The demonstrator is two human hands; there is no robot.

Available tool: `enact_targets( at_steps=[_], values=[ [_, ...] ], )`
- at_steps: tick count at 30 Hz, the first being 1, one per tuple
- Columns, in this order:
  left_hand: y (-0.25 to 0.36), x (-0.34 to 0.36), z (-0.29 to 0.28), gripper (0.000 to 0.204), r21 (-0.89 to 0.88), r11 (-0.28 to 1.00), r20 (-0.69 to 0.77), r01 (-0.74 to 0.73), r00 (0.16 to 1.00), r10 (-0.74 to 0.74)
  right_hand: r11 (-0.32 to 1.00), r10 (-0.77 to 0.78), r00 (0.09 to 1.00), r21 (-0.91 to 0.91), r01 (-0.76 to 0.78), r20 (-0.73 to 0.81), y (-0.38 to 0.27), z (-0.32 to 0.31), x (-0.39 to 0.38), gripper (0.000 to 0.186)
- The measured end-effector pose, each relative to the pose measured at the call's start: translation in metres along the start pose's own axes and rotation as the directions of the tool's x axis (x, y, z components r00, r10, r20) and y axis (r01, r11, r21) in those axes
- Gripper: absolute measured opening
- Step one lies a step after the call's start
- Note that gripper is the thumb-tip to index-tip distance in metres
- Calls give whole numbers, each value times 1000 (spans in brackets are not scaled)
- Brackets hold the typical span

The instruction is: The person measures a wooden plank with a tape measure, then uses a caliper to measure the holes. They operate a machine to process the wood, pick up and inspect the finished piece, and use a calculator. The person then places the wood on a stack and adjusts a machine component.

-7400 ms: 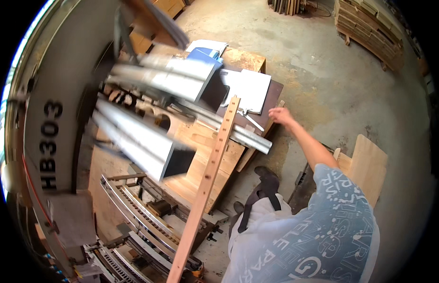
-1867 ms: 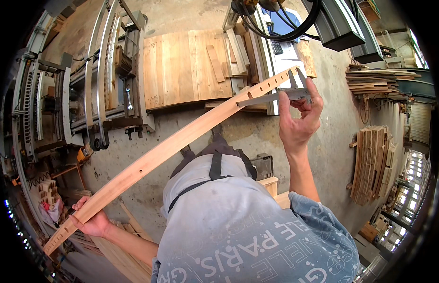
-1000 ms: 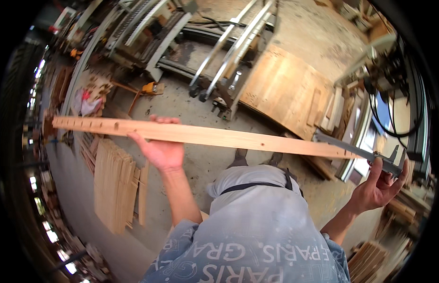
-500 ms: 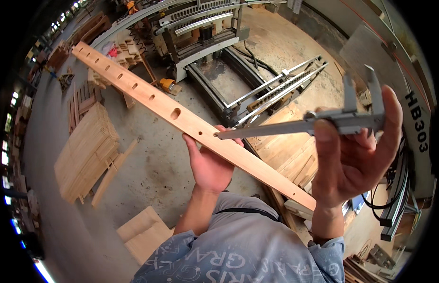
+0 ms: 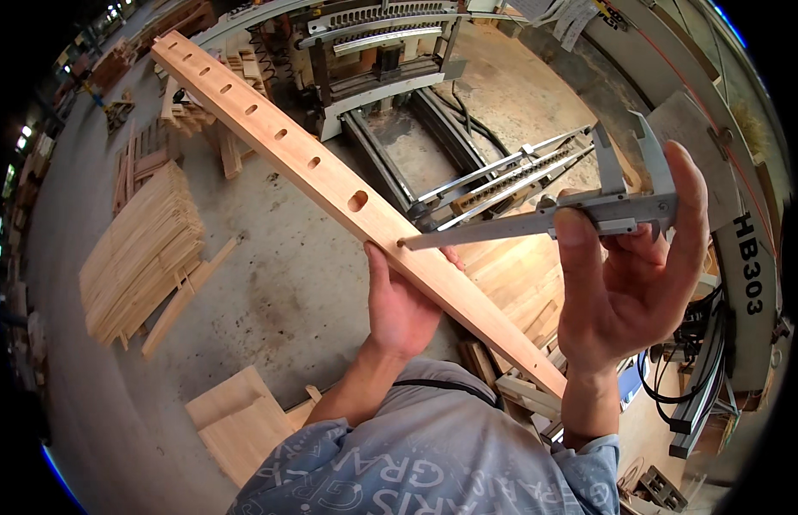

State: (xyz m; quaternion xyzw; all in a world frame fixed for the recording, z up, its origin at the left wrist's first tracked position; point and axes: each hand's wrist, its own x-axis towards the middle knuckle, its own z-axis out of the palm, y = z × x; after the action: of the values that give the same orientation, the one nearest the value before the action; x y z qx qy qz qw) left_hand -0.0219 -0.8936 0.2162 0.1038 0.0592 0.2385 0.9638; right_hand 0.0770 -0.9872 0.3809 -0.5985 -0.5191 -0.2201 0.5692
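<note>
A long pale wooden rail [image 5: 317, 184] runs slantwise from the far left to the near right, with a row of slots and a few round holes in its top face. My left hand [image 5: 402, 313] is closed round its edges near the middle, thumb on the near side and fingertips showing on the far side. In my right hand [image 5: 626, 275] is a metal vernier caliper [image 5: 601, 215], pinched by thumb and fingers with its jaws upward and apart. The caliper's narrow far end meets the rail at a small round hole beside my left hand.
A machine with a slatted metal frame [image 5: 386, 86] stands ahead on the floor. Stacked wooden boards [image 5: 146, 253] lie at the left, a flat panel [image 5: 236, 421] at the near left. A pale machine beam [image 5: 746, 266] and black cables [image 5: 652, 378] are at the right.
In the view, the rail's slotted part has shifted right and slightly up. The caliper's tip has moved from a hole farther along to the one just above my left thumb.
</note>
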Motion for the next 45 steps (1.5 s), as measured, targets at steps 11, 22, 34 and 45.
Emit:
enact_targets(
  at_steps=[11,22,34,45],
  values=[
    [-1,-1,9,78,8,1000,-45,-16,999,17,950,-93,970,-272,155,226,-18,-12,-3,81],
    [-11,-3,1,81,39,999,48,4,999,-6,994,7,1000,-111,-4,28,-18,-10,-6,81],
    [-16,-8,-3,79,60,998,57,13,998,-16,983,-59,995,-168,71,75,-16,-10,-17,83],
    [-22,-4,-2,80,80,997,55,13,998,-18,991,-71,997,-111,74,28,-15,-10,-15,78]
  ],
)
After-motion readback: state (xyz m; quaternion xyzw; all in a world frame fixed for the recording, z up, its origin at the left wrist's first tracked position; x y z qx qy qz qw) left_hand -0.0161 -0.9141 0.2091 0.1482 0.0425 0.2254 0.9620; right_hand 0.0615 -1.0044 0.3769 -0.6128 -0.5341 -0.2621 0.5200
